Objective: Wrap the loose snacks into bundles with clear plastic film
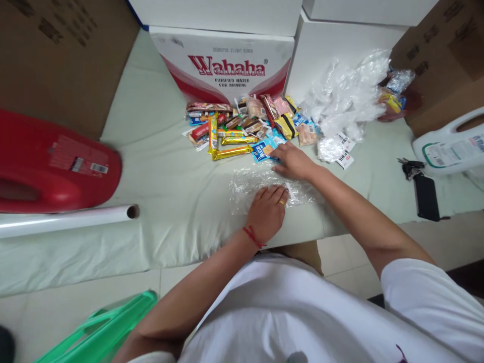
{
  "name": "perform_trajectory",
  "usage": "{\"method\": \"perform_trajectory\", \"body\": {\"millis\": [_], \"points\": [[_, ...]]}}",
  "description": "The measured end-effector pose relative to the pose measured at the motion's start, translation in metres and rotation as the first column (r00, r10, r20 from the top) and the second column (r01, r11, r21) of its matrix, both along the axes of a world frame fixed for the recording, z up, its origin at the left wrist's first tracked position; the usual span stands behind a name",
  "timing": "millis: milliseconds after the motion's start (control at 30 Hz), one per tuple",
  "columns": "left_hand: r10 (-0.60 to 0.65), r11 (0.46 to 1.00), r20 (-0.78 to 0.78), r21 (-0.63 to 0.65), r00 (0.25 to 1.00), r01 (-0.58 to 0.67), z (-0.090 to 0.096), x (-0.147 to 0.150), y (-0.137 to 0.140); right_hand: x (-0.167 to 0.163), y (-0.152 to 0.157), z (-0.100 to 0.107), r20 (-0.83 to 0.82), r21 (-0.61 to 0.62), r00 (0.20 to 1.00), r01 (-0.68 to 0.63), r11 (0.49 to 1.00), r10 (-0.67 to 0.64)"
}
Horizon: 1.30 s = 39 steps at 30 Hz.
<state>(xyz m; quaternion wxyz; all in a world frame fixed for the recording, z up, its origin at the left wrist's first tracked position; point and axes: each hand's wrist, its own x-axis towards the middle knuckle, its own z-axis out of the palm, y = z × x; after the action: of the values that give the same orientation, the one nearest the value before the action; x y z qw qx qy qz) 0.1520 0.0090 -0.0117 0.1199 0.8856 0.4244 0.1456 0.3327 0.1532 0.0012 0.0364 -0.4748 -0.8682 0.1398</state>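
1. Far left: a red jug (pixel 60 161) lies on the counter (pixel 159 201), which is covered by a pale green cloth; a white roll (pixel 71 221) lies just beside it, near the front edge.
2. Below the front edge, a green bag (pixel 102 327).
3. At the back, a white-and-red carton (pixel 230 65) marked "Wahaha"; a heap of wrapped snacks (pixel 234 128) lies in front of it.
4. A clear plastic bag (pixel 247 184) lies flattened between the heap and the front edge.
5. The left hand (pixel 266 209) rests palm down on this bag, fingers extended and together, not clenched.
6. The right hand (pixel 293 161) is at a blue packet (pixel 260 151) on the heap's near side, fingers bent; whether it grips cannot be determined.
7. Further right: a pile of clear plastic packaging (pixel 346 96), then keys (pixel 410 169) and a white jug (pixel 454 146).
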Motion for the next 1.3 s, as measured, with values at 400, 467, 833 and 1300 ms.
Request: {"method": "perform_trajectory", "body": {"millis": [400,467,833,1300], "points": [[-0.001,0.999,0.048,-0.046,0.999,0.003,0.002,-0.003,-0.001,0.003,0.008,0.003,-0.210,-0.059,0.966,-0.165,0.985,0.150],[-0.003,0.999,0.050,-0.044,0.999,0.005,0.002,-0.003,-0.001,0.004,-0.008,0.022,-0.219,-0.033,0.955,-0.211,0.977,0.199],[0.059,0.998,0.045,-0.015,0.997,-0.058,0.000,-0.002,-0.012,0.018,-0.119,0.015,-0.253,0.082,0.954,-0.147,0.986,0.163],[0.502,0.862,0.487,-0.212,0.715,-0.460,-0.003,-0.081,0.009,0.009,-0.137,-0.023,-0.284,0.053,0.950,-0.120,0.991,0.130]]}}
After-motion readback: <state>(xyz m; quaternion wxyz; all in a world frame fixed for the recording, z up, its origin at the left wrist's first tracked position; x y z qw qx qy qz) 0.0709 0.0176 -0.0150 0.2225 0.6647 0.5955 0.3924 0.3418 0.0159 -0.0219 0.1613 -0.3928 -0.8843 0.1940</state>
